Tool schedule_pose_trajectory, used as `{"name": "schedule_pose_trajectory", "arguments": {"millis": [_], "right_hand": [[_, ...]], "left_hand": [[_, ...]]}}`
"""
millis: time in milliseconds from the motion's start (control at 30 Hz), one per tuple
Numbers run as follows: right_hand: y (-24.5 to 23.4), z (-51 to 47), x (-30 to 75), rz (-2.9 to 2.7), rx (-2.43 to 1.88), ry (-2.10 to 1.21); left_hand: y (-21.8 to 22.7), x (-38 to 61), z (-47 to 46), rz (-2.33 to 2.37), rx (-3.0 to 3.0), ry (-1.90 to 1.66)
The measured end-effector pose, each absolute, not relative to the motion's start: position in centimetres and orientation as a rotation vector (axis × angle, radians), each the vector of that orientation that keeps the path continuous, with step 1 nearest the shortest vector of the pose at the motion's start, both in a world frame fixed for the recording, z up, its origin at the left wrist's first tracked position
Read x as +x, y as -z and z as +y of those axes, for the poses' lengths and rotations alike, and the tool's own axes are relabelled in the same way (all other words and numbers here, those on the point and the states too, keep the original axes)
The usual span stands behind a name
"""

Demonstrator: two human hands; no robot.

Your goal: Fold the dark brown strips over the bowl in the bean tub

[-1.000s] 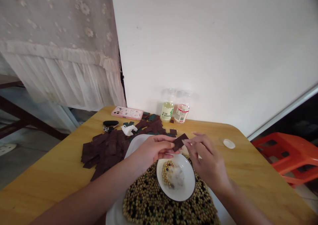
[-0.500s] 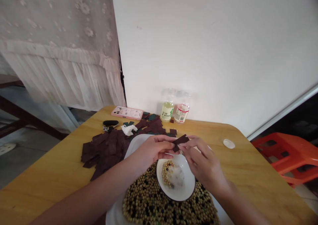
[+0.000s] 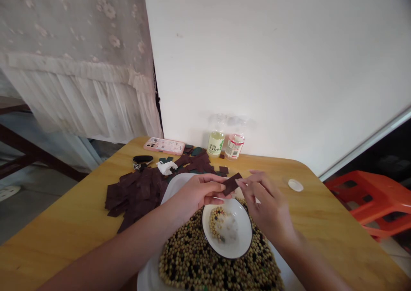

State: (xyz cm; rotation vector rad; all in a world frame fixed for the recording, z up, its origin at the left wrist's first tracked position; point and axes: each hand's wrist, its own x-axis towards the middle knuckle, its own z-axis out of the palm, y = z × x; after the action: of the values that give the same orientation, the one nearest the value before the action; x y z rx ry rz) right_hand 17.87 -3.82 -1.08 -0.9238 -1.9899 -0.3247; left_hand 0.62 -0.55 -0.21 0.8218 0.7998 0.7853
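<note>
My left hand (image 3: 204, 190) is closed, pinching a small dark brown flat rectangular piece (image 3: 232, 184), perhaps cloth or a little pouch, between thumb and fingers. My right hand (image 3: 265, 201) comes in from the right; a fingertip rests against the piece's right end, the other fingers look apart and slightly blurred. Below both hands sits a white bowl (image 3: 228, 250) with a dark rim, holding a ring of small tan beads (image 3: 214, 224) and some whitish stuff. It stands on a mass of tan and dark beads (image 3: 199, 269) in a white tray (image 3: 148, 269).
Brown pieces (image 3: 138, 192) lie heaped on the wooden table (image 3: 324, 222) at left, beside crumpled white tissue (image 3: 167, 167), a black key fob (image 3: 143, 158) and a pink phone (image 3: 164, 146). Two bottles (image 3: 215, 144) stand against the wall. A white cap (image 3: 296, 185) lies right; an orange stool (image 3: 369, 197) stands beyond.
My right hand's fingers have shifted a little up and right, loosening from the piece's lower edge. The left hand keeps its hold, with the piece now showing more fully.
</note>
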Motion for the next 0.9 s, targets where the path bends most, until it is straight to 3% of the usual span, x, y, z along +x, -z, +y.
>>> {"name": "schedule_pose_trajectory", "arguments": {"millis": [900], "right_hand": [[0.94, -3.76, 17.81, -2.000, -0.904, 0.345]], "left_hand": [[0.13, 0.58, -0.52, 0.789, 0.808, -0.800]]}}
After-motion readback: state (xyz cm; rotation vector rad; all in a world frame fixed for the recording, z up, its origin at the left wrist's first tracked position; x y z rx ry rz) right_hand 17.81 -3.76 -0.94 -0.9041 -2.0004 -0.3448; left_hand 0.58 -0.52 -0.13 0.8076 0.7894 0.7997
